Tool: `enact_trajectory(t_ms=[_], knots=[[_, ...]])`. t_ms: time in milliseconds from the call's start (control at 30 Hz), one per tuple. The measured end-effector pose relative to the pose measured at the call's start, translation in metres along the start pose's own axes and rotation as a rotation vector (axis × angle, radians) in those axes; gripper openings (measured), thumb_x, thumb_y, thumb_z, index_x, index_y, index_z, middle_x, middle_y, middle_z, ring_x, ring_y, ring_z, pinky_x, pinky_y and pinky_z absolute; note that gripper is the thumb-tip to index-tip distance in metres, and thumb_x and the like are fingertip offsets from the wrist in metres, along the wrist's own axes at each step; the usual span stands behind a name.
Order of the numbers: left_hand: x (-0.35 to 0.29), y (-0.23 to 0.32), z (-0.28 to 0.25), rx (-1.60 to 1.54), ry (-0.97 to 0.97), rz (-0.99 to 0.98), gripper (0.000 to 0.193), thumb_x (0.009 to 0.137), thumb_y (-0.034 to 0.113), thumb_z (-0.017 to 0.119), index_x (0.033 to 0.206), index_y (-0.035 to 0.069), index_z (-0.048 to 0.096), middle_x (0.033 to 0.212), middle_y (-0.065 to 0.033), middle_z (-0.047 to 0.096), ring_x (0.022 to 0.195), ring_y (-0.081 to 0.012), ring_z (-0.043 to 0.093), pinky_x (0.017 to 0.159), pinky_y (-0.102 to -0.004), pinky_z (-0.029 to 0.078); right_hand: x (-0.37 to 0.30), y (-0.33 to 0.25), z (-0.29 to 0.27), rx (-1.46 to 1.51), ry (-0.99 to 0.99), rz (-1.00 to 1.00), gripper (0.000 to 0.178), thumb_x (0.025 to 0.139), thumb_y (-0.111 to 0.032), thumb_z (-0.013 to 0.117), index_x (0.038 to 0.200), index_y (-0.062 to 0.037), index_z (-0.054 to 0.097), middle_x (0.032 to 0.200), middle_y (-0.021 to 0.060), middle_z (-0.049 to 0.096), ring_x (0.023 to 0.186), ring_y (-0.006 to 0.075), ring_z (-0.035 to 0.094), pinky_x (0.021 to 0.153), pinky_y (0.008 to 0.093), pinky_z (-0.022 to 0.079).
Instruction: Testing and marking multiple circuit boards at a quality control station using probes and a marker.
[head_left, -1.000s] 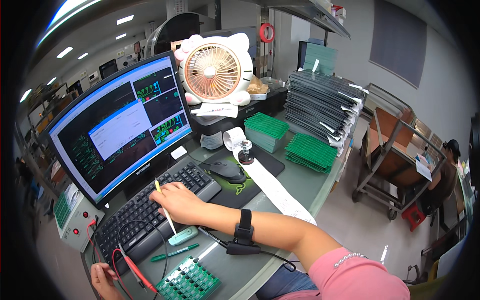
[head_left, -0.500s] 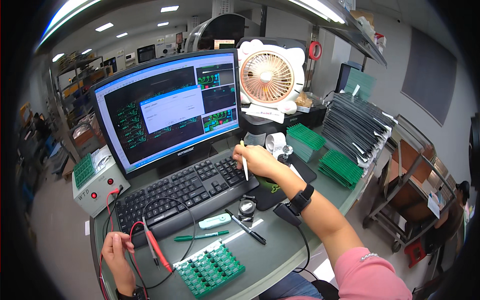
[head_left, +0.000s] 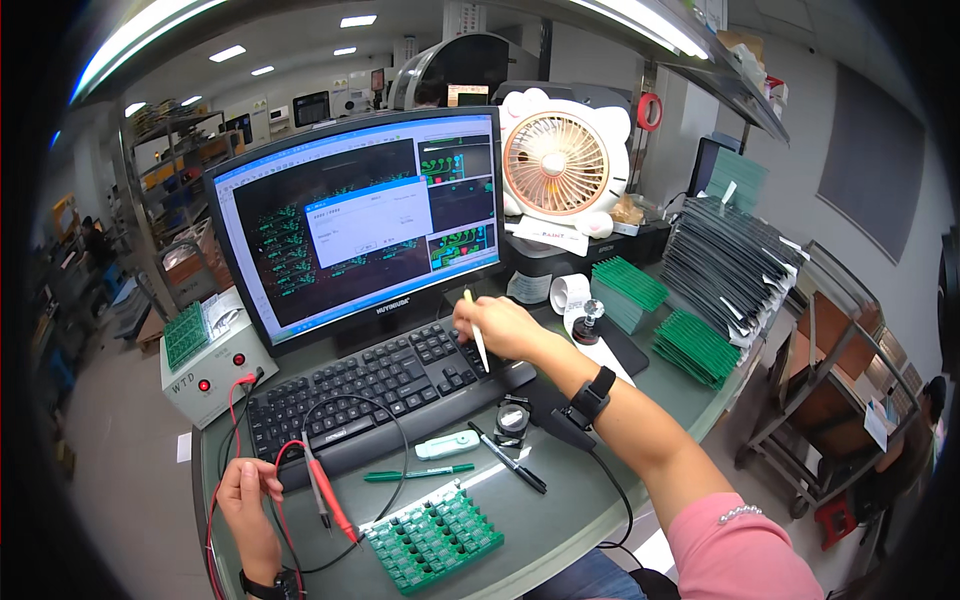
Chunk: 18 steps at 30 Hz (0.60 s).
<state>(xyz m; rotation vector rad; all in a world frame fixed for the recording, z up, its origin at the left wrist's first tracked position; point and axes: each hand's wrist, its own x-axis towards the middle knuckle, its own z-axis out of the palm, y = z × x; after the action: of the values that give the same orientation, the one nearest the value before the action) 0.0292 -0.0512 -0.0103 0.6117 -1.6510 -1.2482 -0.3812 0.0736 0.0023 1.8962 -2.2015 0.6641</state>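
Note:
My right hand point(head_left: 497, 328) is closed around a slim white pen-like stick point(head_left: 480, 345), its lower tip slanting down over the right end of the black keyboard point(head_left: 370, 390). At the left front edge of the desk, my left hand point(head_left: 248, 492) has its fingers curled together beside thin red and black cables; whether anything is in them cannot be made out. Close to it, a red test probe point(head_left: 330, 500) and a dark probe point(head_left: 317, 487) lean off the keyboard's front edge. A green circuit board panel point(head_left: 435, 540) lies on the desk to their right.
The monitor point(head_left: 350, 220) displays a dialog box. Pens point(head_left: 505, 457), a pale green cutter-like tool point(head_left: 447, 445) and a round black item point(head_left: 513, 420) lie before the keyboard. Green board stacks point(head_left: 695, 345) stand right; a white box with red terminals point(head_left: 215, 365) stands left; a fan point(head_left: 555, 165) runs behind.
The whole view has shifted slightly, moving the scene right and a little down. My right hand has moved a little left over the keyboard's right end, still holding the stick.

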Motion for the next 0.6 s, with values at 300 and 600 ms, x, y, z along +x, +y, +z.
enact_trajectory(t_ms=[300,600], knots=[[0.0,0.005,0.004,0.001,0.005,-0.015,0.03,0.1,0.024,0.045,0.083,0.003,0.058,0.068,-0.0011,0.054,0.061,-0.0073,0.049,0.057,-0.021,0.039,-0.012,0.031,0.001,-0.143,0.102,0.215,0.018,0.093,-0.029,0.053,0.093,-0.012,0.059,0.078,0.0116,0.065,0.082,0.0314,0.063,0.076,0.0447,0.042],[0.0,0.0,-0.003,-0.018,0.01,0.007,0.029,0.1,0.023,0.045,0.083,0.003,0.058,0.068,-0.0015,0.053,0.062,-0.0074,0.049,0.057,-0.0215,0.039,-0.02,-0.029,-0.02,0.034,-0.089,0.028,0.02,0.094,-0.031,0.052,0.09,-0.0121,0.058,0.075,0.0045,0.066,0.087,0.0276,0.062,0.08,0.0434,0.043]])
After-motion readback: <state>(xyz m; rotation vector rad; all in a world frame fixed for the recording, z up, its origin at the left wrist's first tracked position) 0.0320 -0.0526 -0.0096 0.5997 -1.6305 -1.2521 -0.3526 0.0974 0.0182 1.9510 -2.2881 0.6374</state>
